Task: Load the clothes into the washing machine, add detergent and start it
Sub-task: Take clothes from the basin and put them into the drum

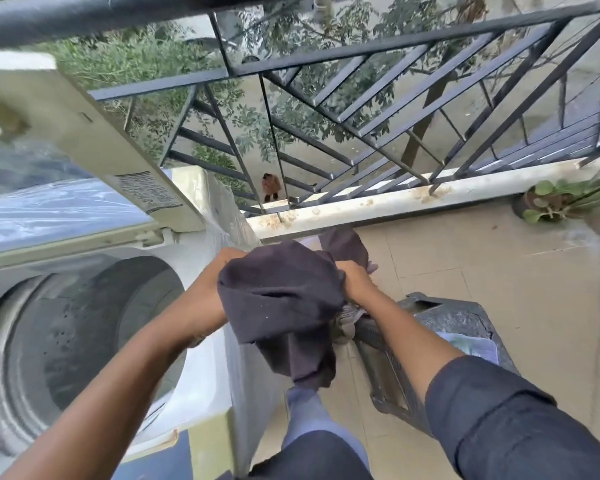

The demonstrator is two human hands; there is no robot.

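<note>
A dark purple-grey garment hangs bunched between both hands, just right of the washing machine's right edge. My left hand grips its left side and is partly covered by the cloth. My right hand grips its right side. The top-loading washing machine stands at the left with its lid raised, and the drum shows no clothes. Below my right forearm stands a dark plastic laundry basket holding a pale cloth. No detergent is in view.
A black metal balcony railing runs across the top above a pale ledge. A potted plant sits at the right on the beige tiled floor. A person stands on the ground far below, seen through the bars.
</note>
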